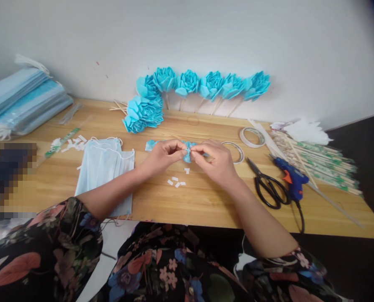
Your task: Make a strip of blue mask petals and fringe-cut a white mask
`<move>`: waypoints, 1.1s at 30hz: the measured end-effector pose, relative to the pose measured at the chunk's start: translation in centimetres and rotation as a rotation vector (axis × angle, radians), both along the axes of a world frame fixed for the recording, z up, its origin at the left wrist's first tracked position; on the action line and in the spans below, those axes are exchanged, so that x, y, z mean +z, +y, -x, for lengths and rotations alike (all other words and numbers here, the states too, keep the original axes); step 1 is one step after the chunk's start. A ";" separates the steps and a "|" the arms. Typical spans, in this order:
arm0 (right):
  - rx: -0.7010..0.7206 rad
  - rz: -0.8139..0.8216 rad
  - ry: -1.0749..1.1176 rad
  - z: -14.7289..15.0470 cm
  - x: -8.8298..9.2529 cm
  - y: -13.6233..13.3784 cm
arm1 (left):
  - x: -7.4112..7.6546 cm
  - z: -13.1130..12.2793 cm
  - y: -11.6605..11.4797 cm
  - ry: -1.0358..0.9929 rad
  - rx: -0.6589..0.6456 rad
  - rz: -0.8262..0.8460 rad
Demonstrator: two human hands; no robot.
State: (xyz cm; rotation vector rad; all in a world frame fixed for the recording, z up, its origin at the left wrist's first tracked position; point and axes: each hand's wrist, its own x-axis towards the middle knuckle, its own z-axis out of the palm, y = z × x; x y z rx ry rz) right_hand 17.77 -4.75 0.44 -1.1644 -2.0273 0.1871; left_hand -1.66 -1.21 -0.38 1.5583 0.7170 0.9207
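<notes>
Pinching one small blue piece [187, 157], the closed left grip [164, 156] and closed right grip [216, 158] are meeting above the surface [161, 203], while scissors [259, 174] are lying beside a glue gun [296, 188].

no word, brand or number can be read for certain. at nine o'clock from the middle of the view, a green-and-white wrapper [62, 142] bears pale marks on its green band, too small to make out. at three o'clock, far out to the right, the wrapped sticks [327, 164] show green print, blurred past reading. between two and three o'clock, closer in, the upper tape roll [262, 138] carries fine print around its inner core; it may be lettering, but the view is too soft to tell. at three o'clock, the lower tape roll [241, 153] has similar unreadable marks inside its ring.
</notes>
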 end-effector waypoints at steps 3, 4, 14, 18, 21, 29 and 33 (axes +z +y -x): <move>-0.005 -0.011 0.002 0.0 0.0 0.0 | 0.0 0.0 0.0 0.011 0.001 0.002; -0.004 -0.019 0.003 0.0 0.0 0.0 | 0.1 0.0 0.0 0.016 0.000 0.002; 0.004 -0.027 0.015 0.0 -0.1 0.1 | 0.0 0.0 0.1 0.005 -0.008 0.004; 0.013 0.007 0.012 -0.1 -0.1 0.1 | 0.0 0.0 0.1 -0.003 -0.003 0.010; 0.022 0.008 0.006 -0.2 0.0 0.1 | 0.1 0.0 0.0 -0.004 -0.008 0.017; -0.007 0.013 -0.003 -0.1 0.0 -0.1 | 0.2 0.1 0.0 0.010 -0.011 0.010; -0.013 -0.018 0.003 0.1 0.0 -0.1 | 0.1 0.1 0.0 -0.008 -0.025 -0.003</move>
